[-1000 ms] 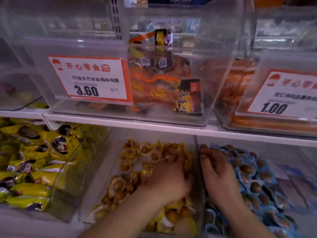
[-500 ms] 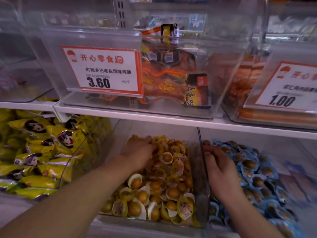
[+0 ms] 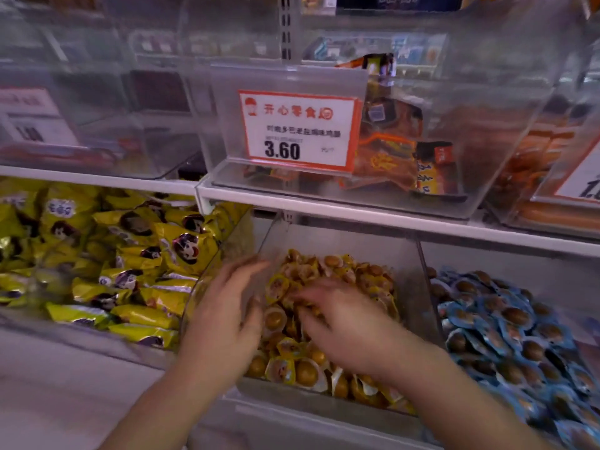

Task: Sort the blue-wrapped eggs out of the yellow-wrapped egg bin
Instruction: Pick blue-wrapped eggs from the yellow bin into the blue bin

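Both hands, left hand (image 3: 224, 319) and right hand (image 3: 344, 323), spread open and empty-fingered over the yellow-wrapped eggs (image 3: 324, 277), no blue-wrapped eggs (image 3: 506, 323) visible among them — sorting looks nearly done.

Both hands are smeared by motion: the left hand (image 3: 224, 323) and the right hand (image 3: 350, 326) show no clear finger outlines, so whether either pinches anything cannot be told. They cover much of the yellow-wrapped eggs (image 3: 285, 352) beneath them. The blue-wrapped eggs (image 3: 506, 323) run off the right and bottom edges. A price tag (image 3: 581, 183) at the right is cut off by the edge; another (image 3: 29, 118) at the left is too blurred to read fully.
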